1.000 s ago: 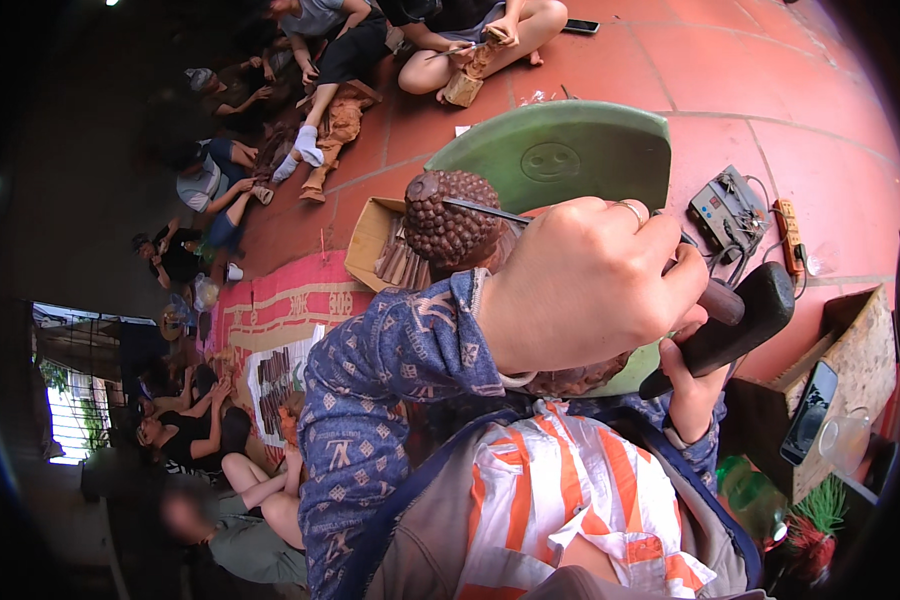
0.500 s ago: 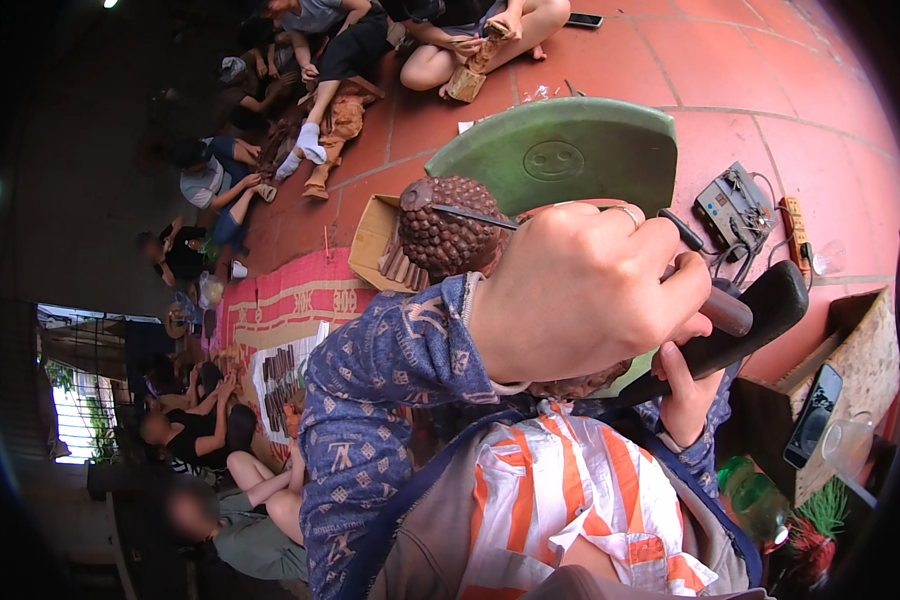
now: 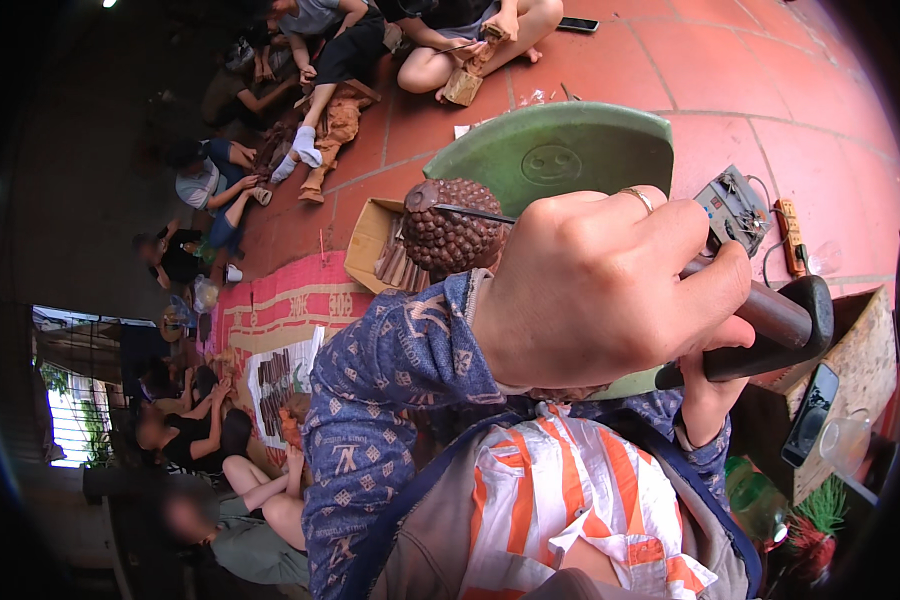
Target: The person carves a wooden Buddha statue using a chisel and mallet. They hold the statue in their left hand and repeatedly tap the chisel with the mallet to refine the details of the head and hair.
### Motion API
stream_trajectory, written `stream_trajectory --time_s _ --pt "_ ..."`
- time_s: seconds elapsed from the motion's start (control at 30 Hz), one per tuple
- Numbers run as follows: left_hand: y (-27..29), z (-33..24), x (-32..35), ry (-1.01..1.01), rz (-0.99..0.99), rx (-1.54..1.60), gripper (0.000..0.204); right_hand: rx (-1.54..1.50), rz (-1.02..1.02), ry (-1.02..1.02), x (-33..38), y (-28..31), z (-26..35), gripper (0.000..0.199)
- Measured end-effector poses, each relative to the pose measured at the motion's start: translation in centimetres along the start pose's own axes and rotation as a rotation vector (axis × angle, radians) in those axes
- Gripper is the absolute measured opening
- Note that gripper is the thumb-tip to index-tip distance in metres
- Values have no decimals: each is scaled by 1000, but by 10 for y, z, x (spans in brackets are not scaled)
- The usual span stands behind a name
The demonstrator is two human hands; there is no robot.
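A: State of hands?
B: Left hand (image 3: 600,290) fisted on a thin chisel (image 3: 475,213) against the carved wooden head (image 3: 452,238); right hand (image 3: 715,385) wraps the mallet (image 3: 770,330).
A: Risk?
B: Probable: a glancing blow makes the chisel skid, gouging the head near the green stool (image 3: 560,155) edge.

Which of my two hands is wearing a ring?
Your left hand, the big fist in front, shows a ring on one finger; your right hand, below it gripping the dark mallet, shows none.

A brown wooden carving (image 3: 455,235) with bumpy round top stands before the green board (image 3: 570,150); a thin metal tool (image 3: 475,213) touches it.
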State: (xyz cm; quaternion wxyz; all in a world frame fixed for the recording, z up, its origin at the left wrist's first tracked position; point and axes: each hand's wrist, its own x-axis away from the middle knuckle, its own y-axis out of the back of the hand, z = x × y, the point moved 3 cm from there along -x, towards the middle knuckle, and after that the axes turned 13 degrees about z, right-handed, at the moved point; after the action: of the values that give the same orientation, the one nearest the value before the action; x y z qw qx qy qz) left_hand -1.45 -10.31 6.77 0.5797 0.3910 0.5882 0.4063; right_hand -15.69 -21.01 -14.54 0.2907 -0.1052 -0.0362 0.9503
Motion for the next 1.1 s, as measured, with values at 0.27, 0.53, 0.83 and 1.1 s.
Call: stream_trajectory --time_s 0.27,0.53,0.83,1.1 --pt "-3 -1 4 -151 -174 -78 28 237 -130 254 -9 10 11 38" --pt "-8 -12 9 -308 -202 68 33 -10 -63 242 -11 2 9 24" --pt "7 -15 18 -299 -257 82 33 104 69 534 -17 11 19 20" --pt "3 -10 20 -284 -332 156 32 172 9 607 -23 12 47 21"
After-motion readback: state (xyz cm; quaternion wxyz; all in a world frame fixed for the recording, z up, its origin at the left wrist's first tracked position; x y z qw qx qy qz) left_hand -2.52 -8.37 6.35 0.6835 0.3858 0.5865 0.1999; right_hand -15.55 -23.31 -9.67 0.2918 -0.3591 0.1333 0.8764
